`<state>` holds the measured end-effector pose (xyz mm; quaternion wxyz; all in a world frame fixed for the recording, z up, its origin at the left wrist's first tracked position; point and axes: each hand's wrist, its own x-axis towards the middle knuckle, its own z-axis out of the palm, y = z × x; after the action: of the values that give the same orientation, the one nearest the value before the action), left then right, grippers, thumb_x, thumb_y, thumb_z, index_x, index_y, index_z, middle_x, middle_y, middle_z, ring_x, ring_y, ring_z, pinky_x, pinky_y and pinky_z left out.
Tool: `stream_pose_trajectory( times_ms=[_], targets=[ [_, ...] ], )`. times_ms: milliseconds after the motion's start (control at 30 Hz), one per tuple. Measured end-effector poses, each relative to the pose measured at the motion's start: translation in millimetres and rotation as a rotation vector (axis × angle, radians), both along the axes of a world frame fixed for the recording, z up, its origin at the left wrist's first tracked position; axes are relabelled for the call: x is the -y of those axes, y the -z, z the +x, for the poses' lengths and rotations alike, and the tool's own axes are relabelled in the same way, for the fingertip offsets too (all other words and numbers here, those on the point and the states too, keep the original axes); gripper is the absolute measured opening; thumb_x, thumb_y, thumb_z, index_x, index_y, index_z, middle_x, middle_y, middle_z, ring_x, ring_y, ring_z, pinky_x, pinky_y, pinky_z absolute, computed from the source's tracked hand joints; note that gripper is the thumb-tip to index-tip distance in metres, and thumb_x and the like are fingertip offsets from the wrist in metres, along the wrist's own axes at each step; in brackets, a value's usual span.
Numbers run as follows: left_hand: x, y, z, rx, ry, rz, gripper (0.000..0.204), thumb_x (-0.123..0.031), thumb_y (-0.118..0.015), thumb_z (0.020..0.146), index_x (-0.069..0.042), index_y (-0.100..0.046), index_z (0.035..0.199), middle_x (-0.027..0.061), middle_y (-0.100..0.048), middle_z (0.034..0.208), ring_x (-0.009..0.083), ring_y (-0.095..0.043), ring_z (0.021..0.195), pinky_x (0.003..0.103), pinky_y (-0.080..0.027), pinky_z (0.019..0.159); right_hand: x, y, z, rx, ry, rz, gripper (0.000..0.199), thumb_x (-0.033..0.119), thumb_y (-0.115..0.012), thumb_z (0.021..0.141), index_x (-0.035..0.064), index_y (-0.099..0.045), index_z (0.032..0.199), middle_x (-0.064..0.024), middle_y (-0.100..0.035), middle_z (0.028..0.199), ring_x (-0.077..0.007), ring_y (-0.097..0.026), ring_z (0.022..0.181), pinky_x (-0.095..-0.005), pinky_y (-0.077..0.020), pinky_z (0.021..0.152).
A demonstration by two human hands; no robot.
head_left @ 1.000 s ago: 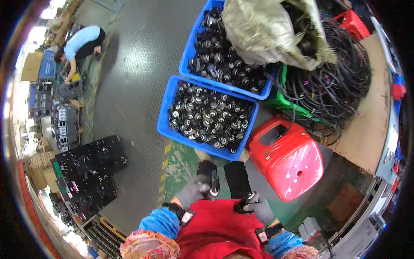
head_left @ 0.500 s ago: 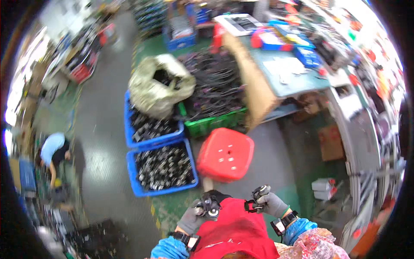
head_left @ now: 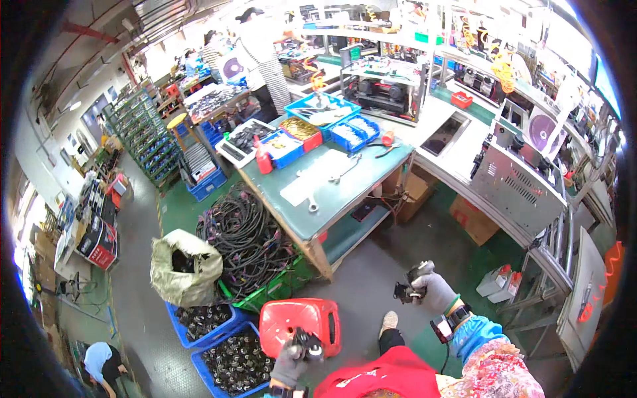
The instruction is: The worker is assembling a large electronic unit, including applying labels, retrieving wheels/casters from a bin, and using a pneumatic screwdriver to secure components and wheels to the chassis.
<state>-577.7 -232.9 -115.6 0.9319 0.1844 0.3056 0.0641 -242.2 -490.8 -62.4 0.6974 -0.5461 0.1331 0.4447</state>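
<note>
My left hand [head_left: 289,366], in a grey glove, is closed around a small black part with a round silver end [head_left: 310,345]. It is in front of the red plastic stool [head_left: 284,317], overlapping it in view; whether they touch I cannot tell. My right hand [head_left: 436,292], also gloved in grey, is raised over the floor to the right, its fingers closed on a black part [head_left: 410,290]; its exact kind is unclear. Left of the stool, a blue crate [head_left: 207,373] holds many similar-looking small black and silver parts.
Behind the stool are a green crate of black cables [head_left: 249,249] and a pale woven sack [head_left: 179,268]. A green-topped workbench [head_left: 312,225] with bins and hand tools stands ahead. At right are a metal frame bench [head_left: 517,192] and cartons [head_left: 474,219]. A person [head_left: 103,361] bends down at lower left.
My view has lifted and turned right, bringing the workbench and far room into sight. My hands have moved apart, the left toward the stool, the right outward; both still hold their parts.
</note>
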Motion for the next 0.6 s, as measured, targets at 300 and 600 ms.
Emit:
stream_pose_trajectory(
  times_ms=[300, 600],
  targets=[
    [-72, -64, 315, 0.103, 0.195, 0.546, 0.035, -0.009, -0.061, 0.081, 0.002, -0.054, 0.114, 0.0147, -0.064, 0.093, 0.0257, -0.067, 0.077, 0.042, -0.057, 0.067, -61, -39, 207, 0.233, -0.156, 0.077, 0.018, 0.004, -0.059, 0.076, 0.0084, -0.054, 0.093, -0.0029, -0.054, 0.075, -0.0157, -0.054, 0.06, -0.0323, -0.0455, 0.049],
    [-172, -63, 529, -0.309, 0.509, 1.119, 0.031, -0.01, -0.073, 0.071, -0.001, -0.064, 0.099, 0.0114, -0.067, 0.09, 0.0178, -0.064, 0.069, 0.034, -0.054, 0.059, -198, -33, 325, 0.171, -0.095, -0.129, 0.02, 0.01, -0.064, 0.076, 0.0109, -0.058, 0.095, -0.0023, -0.059, 0.076, -0.0161, -0.057, 0.062, -0.0337, -0.0476, 0.051]
  ],
)
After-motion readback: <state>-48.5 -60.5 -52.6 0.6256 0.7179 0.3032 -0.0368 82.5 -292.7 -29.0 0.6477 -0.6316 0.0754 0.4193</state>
